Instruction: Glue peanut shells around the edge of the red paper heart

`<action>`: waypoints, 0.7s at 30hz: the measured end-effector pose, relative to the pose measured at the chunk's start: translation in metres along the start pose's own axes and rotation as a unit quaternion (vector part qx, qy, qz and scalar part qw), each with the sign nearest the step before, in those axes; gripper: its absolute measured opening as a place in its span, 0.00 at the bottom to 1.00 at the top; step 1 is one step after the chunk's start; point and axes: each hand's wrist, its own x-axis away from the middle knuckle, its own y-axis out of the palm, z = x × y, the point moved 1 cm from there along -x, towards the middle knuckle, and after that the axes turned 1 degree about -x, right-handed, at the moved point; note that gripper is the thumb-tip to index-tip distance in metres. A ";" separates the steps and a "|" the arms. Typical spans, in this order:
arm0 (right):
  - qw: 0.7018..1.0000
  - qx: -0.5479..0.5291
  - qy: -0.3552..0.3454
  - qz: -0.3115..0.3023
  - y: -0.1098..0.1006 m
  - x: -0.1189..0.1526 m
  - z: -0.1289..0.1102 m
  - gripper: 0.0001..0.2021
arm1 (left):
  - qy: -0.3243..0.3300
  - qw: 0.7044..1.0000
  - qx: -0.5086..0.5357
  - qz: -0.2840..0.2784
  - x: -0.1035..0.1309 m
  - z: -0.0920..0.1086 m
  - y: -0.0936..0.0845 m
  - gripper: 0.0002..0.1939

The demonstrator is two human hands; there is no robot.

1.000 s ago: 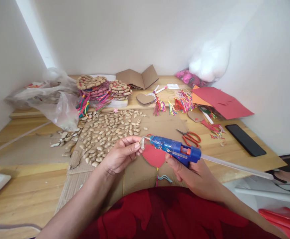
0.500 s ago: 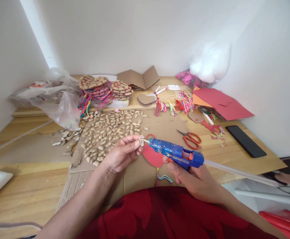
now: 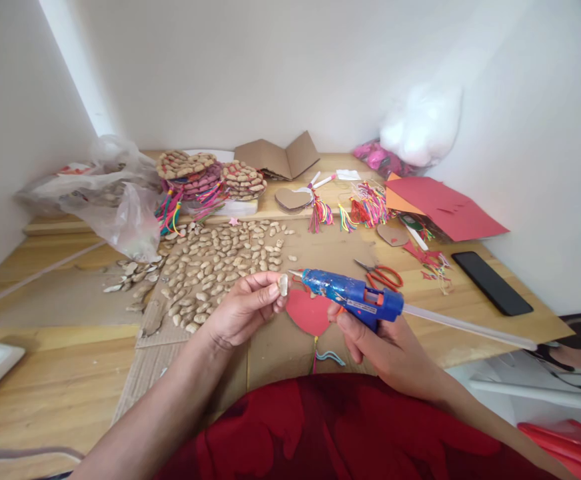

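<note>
Between thumb and fingers, my left hand pinches a small pale peanut shell piece. My right hand is wrapped round the handle of a blue glue gun, whose metal tip points left, just beside and slightly above the shell piece. A clear glue stick sticks out of the gun's back. Beneath the hands a red heart lies on cardboard, with colored strings at its lower point. Many peanuts are spread on the cardboard to the left of the gun.
Red-handled scissors and a black phone lie to the right. Peanut-covered hearts, tassels, cardboard hearts and red sheets are at the back. A plastic bag stands at back left.
The glue gun's tip has drawn away from the shell piece, moving slightly right and up. The glue stick's rear end has shifted left and up. My left hand has barely moved.
</note>
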 end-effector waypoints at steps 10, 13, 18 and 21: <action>0.995 -0.035 -0.083 -0.053 0.002 0.002 -0.002 0.18 | 0.002 0.999 0.041 0.027 -0.003 -0.001 0.000 0.17; 0.997 -0.026 -0.064 -0.046 0.002 0.003 0.003 0.17 | 0.002 0.999 0.040 0.024 -0.002 -0.001 0.000 0.17; 0.997 -0.049 -0.053 -0.027 0.007 0.003 0.010 0.14 | 0.002 0.999 0.034 0.018 -0.002 -0.001 0.000 0.17; 0.997 -0.043 -0.058 -0.020 0.008 0.004 0.010 0.12 | 0.007 0.999 0.035 0.015 -0.002 0.000 0.002 0.16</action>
